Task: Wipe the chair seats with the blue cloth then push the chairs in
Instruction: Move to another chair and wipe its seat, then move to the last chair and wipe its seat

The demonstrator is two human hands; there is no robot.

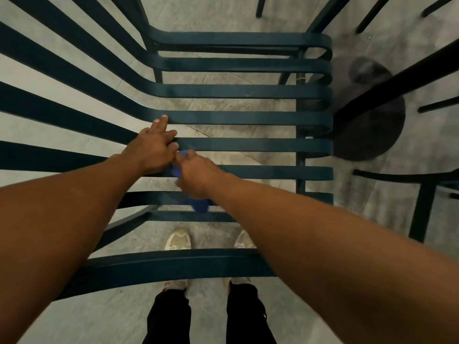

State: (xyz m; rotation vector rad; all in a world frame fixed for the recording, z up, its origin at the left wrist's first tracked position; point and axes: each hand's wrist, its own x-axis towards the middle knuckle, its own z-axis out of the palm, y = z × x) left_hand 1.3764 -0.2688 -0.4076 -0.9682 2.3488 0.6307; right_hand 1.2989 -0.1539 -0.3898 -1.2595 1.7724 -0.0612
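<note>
While the right hand (196, 173) bunches the blue cloth (198, 204) against a seat slat, fingers curled round it, the left hand (155, 150) lies spread on the chair seat (248, 117), probably steadying it. Most of the cloth hides beneath the hand; the grip itself is blurred.

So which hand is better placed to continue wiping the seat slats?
The right hand: it already holds the blue cloth against the chair seat. The left hand only rests on a slat, without cloth.
</note>
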